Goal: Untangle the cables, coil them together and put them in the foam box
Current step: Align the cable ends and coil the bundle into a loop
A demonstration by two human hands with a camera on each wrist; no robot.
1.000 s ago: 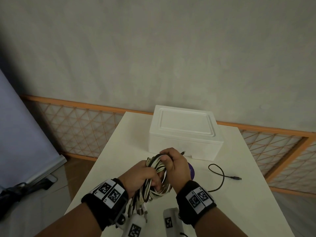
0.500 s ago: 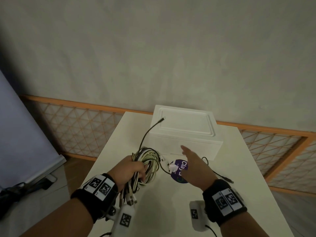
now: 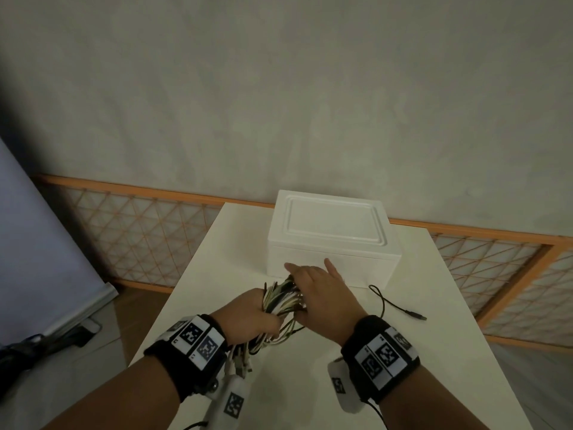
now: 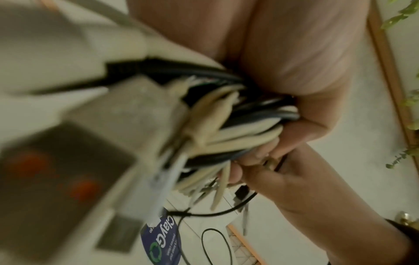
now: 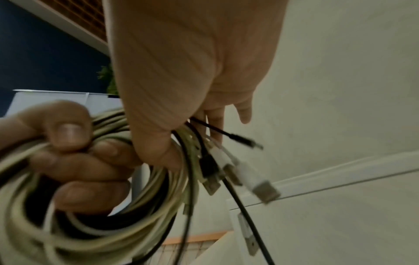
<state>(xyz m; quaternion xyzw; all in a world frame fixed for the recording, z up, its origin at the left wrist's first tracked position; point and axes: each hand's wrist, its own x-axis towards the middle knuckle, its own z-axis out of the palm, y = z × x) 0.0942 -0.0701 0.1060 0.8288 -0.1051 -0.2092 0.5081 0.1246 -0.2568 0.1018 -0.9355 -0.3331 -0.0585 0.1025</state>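
The white worktop [image 3: 418, 352] runs out ahead of my fingers to a pale wall, with an orange-framed lattice panel [image 3: 139, 231] low along it on both sides. Just beyond my right fingertips sits the foam box [image 3: 333, 240], its lid on, standing on the far half of the worktop.

My left hand [image 3: 248, 315] grips the coil of cables [image 3: 280, 297], a bundle of cream and black strands; in the right wrist view my left fingers [image 5: 75, 166] are curled round the loops with the thumb pressing on top. The coil is held above the worktop, nearer me than the box, and loose plug ends hang below my left wrist.

My right hand [image 3: 322, 290] lies over the right side of the coil, fingers [image 3: 331, 265] stretched out straight and spread toward the box front. From the right wrist view several strands and their plugs pass under the base of my thumb; I cannot tell whether that hand pinches any of them or only presses on them.

To the right of my right fingers a thin black cable [image 3: 390, 304] lies loose on the worktop, its plug end pointing away to the right. Under my fingers, seen from the left wrist, a round blue label [image 4: 161, 238] lies flat on the worktop
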